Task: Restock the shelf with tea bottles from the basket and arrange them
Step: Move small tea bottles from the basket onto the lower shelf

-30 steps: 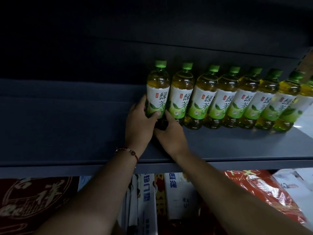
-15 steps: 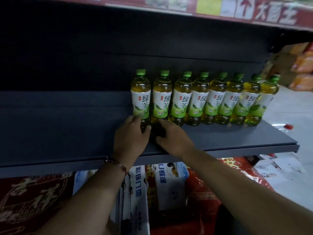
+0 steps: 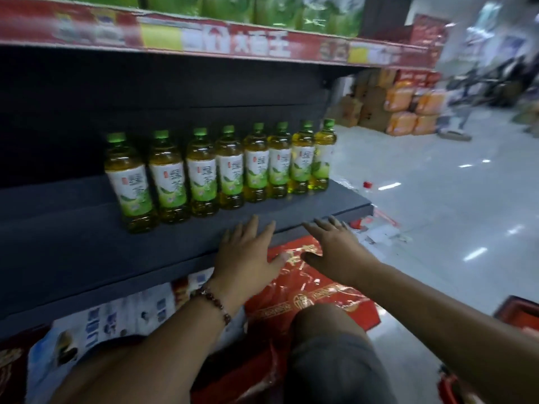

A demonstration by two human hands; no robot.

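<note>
Several green-capped tea bottles with white and green labels stand upright in one row on the dark grey shelf. The leftmost bottle stands a little forward of the others. My left hand, a bead bracelet on its wrist, hovers over the shelf's front edge with fingers spread and holds nothing. My right hand is beside it, to the right, fingers straight, also empty. A corner of the red basket shows at the right edge, behind my right forearm.
Red gift packs and white boxes fill the space below the shelf. A red price strip edges the shelf above, which holds green packs. Orange packs and cardboard boxes are stacked across the pale floor. My knee is in front.
Both hands have let go of the leftmost bottles and drawn back to the right, off the shelf front. The view has swung right and up, showing the aisle and the basket.
</note>
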